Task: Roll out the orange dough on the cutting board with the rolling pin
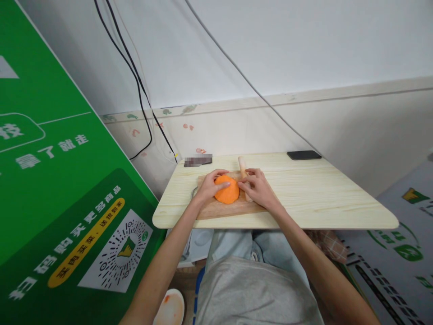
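Note:
A flat, round piece of orange dough (227, 192) is on a wooden cutting board (216, 211) near the front of the table. My left hand (210, 184) grips its left side, thumb on top and fingers round the far edge. Just right of the dough, a light wooden rolling pin (242, 165) lies roughly front to back on the board. My right hand (256, 185) is closed over the pin's middle and hides that part; its thumb reaches close to the dough's right edge, and I cannot tell whether it touches.
On the pale wooden table (324, 198), a black phone (303, 155) lies at the back right and a dark, partly blurred object (198, 160) at the back left. Cables (138, 81) hang along the wall. A green panel (67, 180) stands left; a stained white plate (171, 308) is below.

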The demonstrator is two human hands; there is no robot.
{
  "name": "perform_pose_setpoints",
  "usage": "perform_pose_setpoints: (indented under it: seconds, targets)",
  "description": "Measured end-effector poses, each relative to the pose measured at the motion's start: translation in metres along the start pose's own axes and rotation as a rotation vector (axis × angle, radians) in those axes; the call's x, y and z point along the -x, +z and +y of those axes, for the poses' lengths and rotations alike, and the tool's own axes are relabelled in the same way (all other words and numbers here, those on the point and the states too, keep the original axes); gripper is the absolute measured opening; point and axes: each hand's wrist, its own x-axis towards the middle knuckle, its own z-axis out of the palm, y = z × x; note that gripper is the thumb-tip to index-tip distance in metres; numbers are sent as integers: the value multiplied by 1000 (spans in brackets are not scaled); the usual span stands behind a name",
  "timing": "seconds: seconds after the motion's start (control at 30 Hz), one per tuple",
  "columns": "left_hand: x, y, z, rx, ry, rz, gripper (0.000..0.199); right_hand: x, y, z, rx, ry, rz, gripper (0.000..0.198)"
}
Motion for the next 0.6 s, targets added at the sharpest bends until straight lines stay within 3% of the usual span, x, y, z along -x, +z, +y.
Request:
perform_pose_setpoints:
  seconds: [0.27, 0.6]
  targets:
    - [3, 4, 8, 241, -126, 5, 55, -4, -4, -6, -119, -20, 36, 17]
    - [1, 6, 7, 205, -144, 50, 46, -22, 7, -13, -304, 52, 0, 22]
